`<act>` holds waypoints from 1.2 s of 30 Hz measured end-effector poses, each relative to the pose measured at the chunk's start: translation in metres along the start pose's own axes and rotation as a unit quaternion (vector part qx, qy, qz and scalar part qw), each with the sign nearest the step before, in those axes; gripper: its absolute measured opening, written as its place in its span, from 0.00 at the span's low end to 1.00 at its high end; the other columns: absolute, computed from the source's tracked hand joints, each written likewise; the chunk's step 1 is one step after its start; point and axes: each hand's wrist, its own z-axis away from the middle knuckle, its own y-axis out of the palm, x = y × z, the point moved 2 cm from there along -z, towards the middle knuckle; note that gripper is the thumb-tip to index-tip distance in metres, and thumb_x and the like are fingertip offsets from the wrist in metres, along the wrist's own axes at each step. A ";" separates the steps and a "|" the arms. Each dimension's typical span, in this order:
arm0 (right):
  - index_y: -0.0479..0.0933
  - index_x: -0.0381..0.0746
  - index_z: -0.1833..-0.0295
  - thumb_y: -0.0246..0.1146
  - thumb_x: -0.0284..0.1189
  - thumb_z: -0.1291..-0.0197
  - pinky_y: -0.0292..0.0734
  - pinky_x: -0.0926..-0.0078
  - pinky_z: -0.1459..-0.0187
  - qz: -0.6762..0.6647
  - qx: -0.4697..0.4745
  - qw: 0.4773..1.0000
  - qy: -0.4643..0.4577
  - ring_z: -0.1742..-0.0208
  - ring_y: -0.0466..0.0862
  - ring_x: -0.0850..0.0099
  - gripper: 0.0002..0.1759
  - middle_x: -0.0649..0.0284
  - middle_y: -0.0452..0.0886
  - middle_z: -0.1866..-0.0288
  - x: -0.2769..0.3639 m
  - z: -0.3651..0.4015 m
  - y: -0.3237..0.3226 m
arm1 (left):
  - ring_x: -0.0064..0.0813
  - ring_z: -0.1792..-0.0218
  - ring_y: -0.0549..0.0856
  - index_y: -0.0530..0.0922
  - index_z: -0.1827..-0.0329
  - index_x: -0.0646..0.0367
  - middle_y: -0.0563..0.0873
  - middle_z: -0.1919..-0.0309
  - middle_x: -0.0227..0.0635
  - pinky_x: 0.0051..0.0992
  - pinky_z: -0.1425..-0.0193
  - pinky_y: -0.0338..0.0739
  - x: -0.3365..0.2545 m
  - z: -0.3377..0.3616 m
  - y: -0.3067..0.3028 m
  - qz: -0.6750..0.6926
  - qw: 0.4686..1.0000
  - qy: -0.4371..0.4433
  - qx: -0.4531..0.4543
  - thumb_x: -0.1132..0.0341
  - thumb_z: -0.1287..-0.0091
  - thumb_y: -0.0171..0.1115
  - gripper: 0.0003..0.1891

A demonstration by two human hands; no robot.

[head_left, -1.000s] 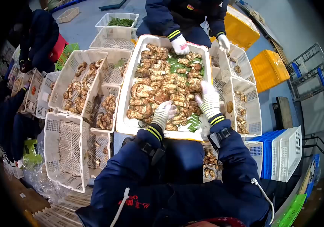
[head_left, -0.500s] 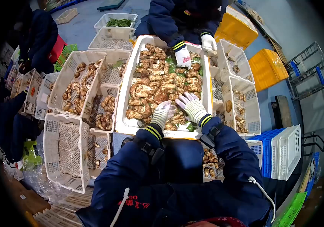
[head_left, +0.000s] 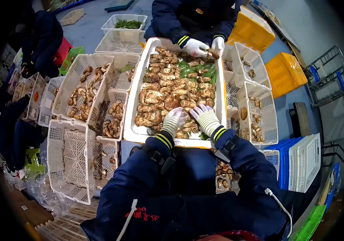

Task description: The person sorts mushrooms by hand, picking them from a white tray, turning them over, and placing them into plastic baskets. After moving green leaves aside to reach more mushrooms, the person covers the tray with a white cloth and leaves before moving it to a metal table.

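Note:
A large white foam box [head_left: 128,116] holds rows of brown mushrooms [head_left: 168,86] over green leaves [head_left: 188,70]. My left hand [head_left: 174,119], in a white striped glove, rests on the mushrooms near the box's front edge, fingers spread. To its right, my right hand [head_left: 205,118] lies on the mushrooms too, its fingers apart and pointing away from me. Neither hand visibly lifts a mushroom. Across the box, a co-worker's gloved hands [head_left: 197,47] hold a mushroom [head_left: 213,54] above the far right corner.
White plastic crates with mushrooms flank the box, left [head_left: 84,90] and right [head_left: 257,112]. A crate with greens [head_left: 127,24] stands behind. At the left, an empty crate [head_left: 70,160] leans near other workers. Yellow boxes [head_left: 285,74] and stacked blue and white crates [head_left: 300,162] are at right.
The co-worker's hands have come together at the far right, lifting a mushroom, and more leaves show there. My right hand has shifted slightly right and down; my left is nearly unmoved.

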 end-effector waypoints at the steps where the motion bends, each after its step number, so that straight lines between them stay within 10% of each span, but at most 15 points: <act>1: 0.64 0.45 0.25 0.70 0.32 0.49 0.59 0.52 0.25 0.013 0.000 1.000 -0.012 0.24 0.64 0.54 0.43 0.58 0.68 0.27 -0.001 -0.004 -0.001 | 0.35 0.56 0.88 0.75 0.35 0.57 0.87 0.51 0.41 0.32 0.54 0.85 -0.001 0.001 0.001 0.008 1.000 0.001 0.003 0.57 0.23 0.58 0.19; 4: 0.66 0.44 0.27 0.78 0.38 0.60 0.58 0.51 0.25 -0.027 -0.068 0.997 0.010 0.24 0.64 0.52 0.50 0.55 0.68 0.27 -0.024 -0.002 -0.037 | 0.37 0.56 0.88 0.77 0.37 0.57 0.87 0.50 0.41 0.33 0.53 0.85 -0.003 0.004 0.003 -0.006 1.000 0.000 -0.001 0.57 0.24 0.59 0.18; 7: 0.70 0.40 0.34 0.74 0.37 0.53 0.70 0.51 0.36 -0.101 -0.337 0.922 0.162 0.39 0.77 0.48 0.39 0.50 0.79 0.42 -0.055 0.015 -0.069 | 0.37 0.55 0.88 0.76 0.36 0.56 0.86 0.50 0.40 0.34 0.51 0.84 -0.002 0.004 0.000 0.019 1.000 0.000 0.001 0.57 0.24 0.59 0.19; 9: 0.72 0.40 0.35 0.72 0.36 0.50 0.73 0.52 0.41 -0.170 -0.338 0.906 0.188 0.45 0.79 0.49 0.35 0.49 0.81 0.48 -0.059 0.019 -0.071 | 0.36 0.54 0.88 0.76 0.35 0.56 0.86 0.50 0.39 0.33 0.50 0.84 -0.002 0.003 0.001 0.006 1.000 0.002 0.019 0.57 0.24 0.59 0.19; 11: 0.70 0.40 0.31 0.74 0.37 0.48 0.71 0.59 0.33 -0.171 -0.037 0.975 0.139 0.36 0.77 0.51 0.38 0.50 0.79 0.40 -0.043 0.012 -0.061 | 0.33 0.56 0.88 0.76 0.35 0.55 0.87 0.50 0.39 0.32 0.52 0.83 -0.004 0.007 0.004 -0.016 1.000 0.009 0.006 0.57 0.23 0.57 0.19; 14: 0.64 0.43 0.26 0.73 0.39 0.48 0.65 0.57 0.27 -0.067 -0.023 0.996 0.046 0.29 0.72 0.53 0.44 0.55 0.75 0.33 -0.021 0.008 -0.029 | 0.33 0.56 0.88 0.76 0.35 0.55 0.87 0.51 0.39 0.31 0.54 0.83 0.004 -0.008 -0.005 -0.031 0.999 0.009 0.002 0.57 0.23 0.57 0.19; 27: 0.62 0.44 0.23 0.73 0.45 0.44 0.78 0.58 0.46 -0.150 0.058 0.975 0.153 0.51 0.86 0.51 0.46 0.49 0.87 0.55 -0.028 -0.008 -0.007 | 0.36 0.53 0.87 0.74 0.33 0.55 0.85 0.46 0.41 0.33 0.49 0.82 -0.001 0.007 0.002 -0.029 0.999 -0.010 0.028 0.55 0.24 0.59 0.21; 31: 0.58 0.37 0.21 0.71 0.49 0.40 0.79 0.63 0.46 -0.433 -0.165 0.878 0.122 0.46 0.86 0.57 0.50 0.49 0.87 0.48 -0.017 0.004 -0.017 | 0.35 0.45 0.84 0.71 0.29 0.53 0.82 0.40 0.40 0.34 0.42 0.79 -0.002 0.009 0.004 -0.039 0.998 0.010 0.056 0.54 0.23 0.58 0.24; 32: 0.57 0.32 0.21 0.69 0.47 0.35 0.77 0.73 0.46 -0.677 -0.049 0.717 0.156 0.41 0.82 0.67 0.47 0.51 0.83 0.41 -0.013 0.014 -0.017 | 0.35 0.45 0.84 0.71 0.29 0.53 0.81 0.38 0.39 0.34 0.41 0.78 -0.002 0.011 0.005 -0.028 0.998 0.019 0.061 0.54 0.24 0.59 0.24; 35: 0.56 0.30 0.21 0.68 0.45 0.33 0.76 0.82 0.49 -0.740 -0.125 0.647 0.136 0.41 0.80 0.74 0.46 0.55 0.78 0.38 -0.002 0.017 -0.020 | 0.30 0.42 0.81 0.68 0.27 0.55 0.78 0.35 0.33 0.33 0.37 0.76 -0.021 0.028 0.015 0.007 0.994 0.056 0.093 0.53 0.24 0.60 0.28; 36: 0.56 0.31 0.21 0.67 0.45 0.32 0.79 0.77 0.47 -0.818 -0.095 0.552 0.134 0.43 0.81 0.75 0.45 0.58 0.78 0.40 0.005 0.018 -0.022 | 0.28 0.41 0.80 0.68 0.26 0.55 0.78 0.35 0.31 0.33 0.36 0.75 -0.022 0.029 0.018 0.044 0.990 0.064 0.120 0.52 0.24 0.59 0.28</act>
